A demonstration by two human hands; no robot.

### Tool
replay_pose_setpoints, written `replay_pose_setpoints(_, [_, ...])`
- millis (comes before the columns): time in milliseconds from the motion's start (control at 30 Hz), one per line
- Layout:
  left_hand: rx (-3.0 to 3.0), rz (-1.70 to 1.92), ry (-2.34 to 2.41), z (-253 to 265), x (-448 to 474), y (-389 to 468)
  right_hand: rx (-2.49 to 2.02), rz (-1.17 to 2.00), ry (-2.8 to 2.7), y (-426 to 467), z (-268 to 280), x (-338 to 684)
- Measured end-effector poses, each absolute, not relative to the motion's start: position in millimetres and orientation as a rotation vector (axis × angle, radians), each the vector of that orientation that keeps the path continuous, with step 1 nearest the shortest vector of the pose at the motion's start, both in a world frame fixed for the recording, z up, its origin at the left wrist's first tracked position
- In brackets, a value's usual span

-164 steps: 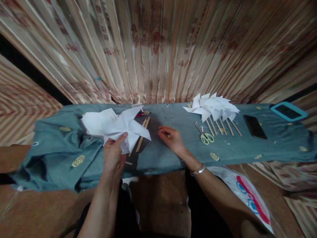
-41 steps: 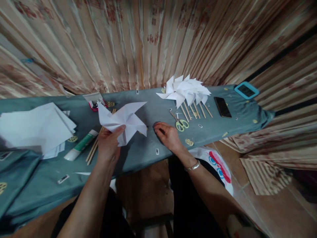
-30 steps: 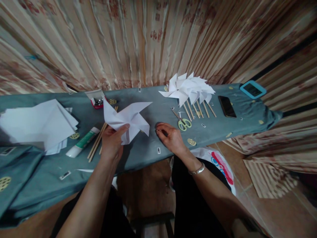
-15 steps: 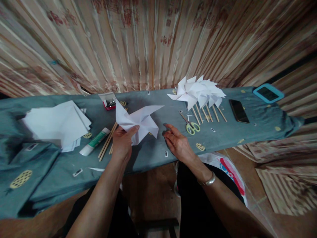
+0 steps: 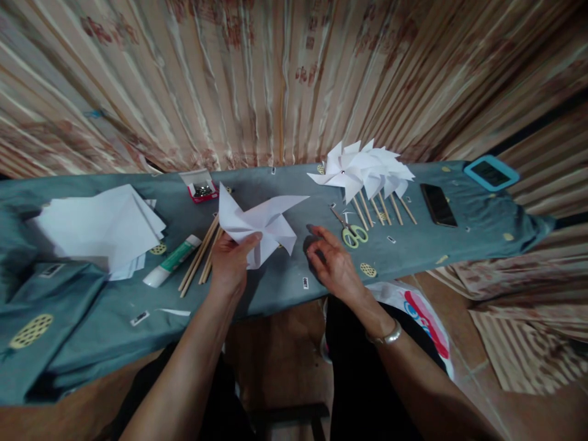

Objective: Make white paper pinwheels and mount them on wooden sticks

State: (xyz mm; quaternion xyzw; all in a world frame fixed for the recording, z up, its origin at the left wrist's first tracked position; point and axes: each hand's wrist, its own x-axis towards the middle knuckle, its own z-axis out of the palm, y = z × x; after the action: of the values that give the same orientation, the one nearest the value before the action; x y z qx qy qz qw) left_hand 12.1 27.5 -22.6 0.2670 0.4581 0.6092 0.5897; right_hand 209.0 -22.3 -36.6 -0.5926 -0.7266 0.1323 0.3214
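Observation:
My left hand [image 5: 231, 260] grips a white paper pinwheel [image 5: 263, 228] at its centre, the thumb pressed on the front; the fingers behind are hidden. Several wooden sticks [image 5: 198, 260] lie just left of that hand. Above them, an open red-and-white box [image 5: 202, 188] holds small metal pieces. My right hand [image 5: 334, 262] hovers over or rests by the cloth, right of the pinwheel, its fingers apart and slightly curled with nothing visible in them. Scissors with green handles [image 5: 353, 235] lie beyond its fingers.
Several pinwheels on sticks [image 5: 362, 171] overlap at the back right. A phone [image 5: 438, 205] and a blue-framed device [image 5: 492, 173] lie farther right. Left are stacked white paper [image 5: 96, 226] and a glue stick [image 5: 172, 261]. Grey-green cloth [image 5: 271, 294] covers the table, with a curtain [image 5: 257, 92] behind.
The view has shifted slightly. My left hand still holds the pinwheel, which looks nearly unchanged. My right hand's fingers have curled a little more.

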Motion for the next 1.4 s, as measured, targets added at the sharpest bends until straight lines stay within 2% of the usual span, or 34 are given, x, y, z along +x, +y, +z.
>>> replay_pose_setpoints(300, [0.63, 1.417, 1.028, -22, 30, 21, -1.434, 0.425, -1.714, -26, -1, 176])
replay_pose_setpoints(1400, [0.732, 1.341, 0.975, -23, 34, 13, -1.409, 0.447, -1.69, -15, -4, 166])
